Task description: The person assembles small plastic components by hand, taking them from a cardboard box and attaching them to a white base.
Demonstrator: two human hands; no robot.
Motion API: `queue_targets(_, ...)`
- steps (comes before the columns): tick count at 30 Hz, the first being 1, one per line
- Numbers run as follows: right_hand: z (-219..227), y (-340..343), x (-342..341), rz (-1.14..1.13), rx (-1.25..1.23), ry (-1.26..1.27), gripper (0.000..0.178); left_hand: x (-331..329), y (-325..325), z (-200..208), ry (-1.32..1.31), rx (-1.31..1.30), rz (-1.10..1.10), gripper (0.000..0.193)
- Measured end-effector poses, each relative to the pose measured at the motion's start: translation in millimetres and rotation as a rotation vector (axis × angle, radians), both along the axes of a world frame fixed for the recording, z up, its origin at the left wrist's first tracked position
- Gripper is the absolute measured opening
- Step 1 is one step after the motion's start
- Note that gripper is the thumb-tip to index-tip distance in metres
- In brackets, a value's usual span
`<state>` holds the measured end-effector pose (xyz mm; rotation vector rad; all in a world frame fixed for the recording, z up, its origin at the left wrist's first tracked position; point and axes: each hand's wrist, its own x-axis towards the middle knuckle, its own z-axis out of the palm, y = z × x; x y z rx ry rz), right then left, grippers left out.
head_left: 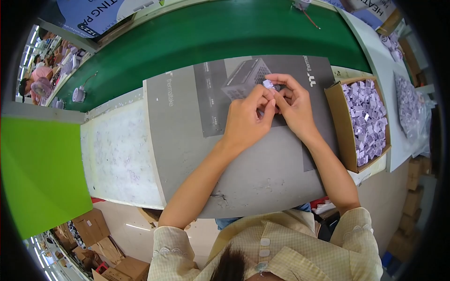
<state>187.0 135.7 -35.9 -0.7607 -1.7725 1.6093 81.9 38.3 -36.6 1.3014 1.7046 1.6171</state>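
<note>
My left hand (248,119) and my right hand (296,107) meet above the far middle of a grey printed cardboard sheet (180,140). Between their fingertips is a small pale purple plastic piece (268,84). Thumb and fingers of both hands are closed around it, so most of the piece is hidden. To the right of my right hand stands an open brown cardboard box (342,126), filled with many small pale purple pieces (365,119) that look alike.
A green conveyor belt (197,35) runs along the far side. On it sit a round pale part with a wire (78,94) at left and another (302,4) at the far right. A bright green panel (42,173) borders the left; a plastic bag of parts (410,103) lies right.
</note>
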Motion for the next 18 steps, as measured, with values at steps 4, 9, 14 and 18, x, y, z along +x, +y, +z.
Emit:
queue_targets(4,3.2,-2.0,-2.0,0.0,-0.001,0.006,0.028,-3.1,-3.1,4.5,0.089,-0.057,0.05,0.008)
queue_targets(9,-12.5,0.0,-0.6,-0.05,0.2,-0.083,0.027,-26.3,1.1,24.3,0.47,-0.116,0.206,0.012)
queue_targets(14,6.2,-5.8,0.0,-0.02,0.442,-0.176,0.023,-96.7,80.3,53.0,1.047,-0.225,0.136,0.027)
queue_targets(18,-0.2,-12.7,-6.5,-0.013,0.642,-0.085,0.026,-141.1,188.4,46.5,1.406,0.045,0.061,0.035)
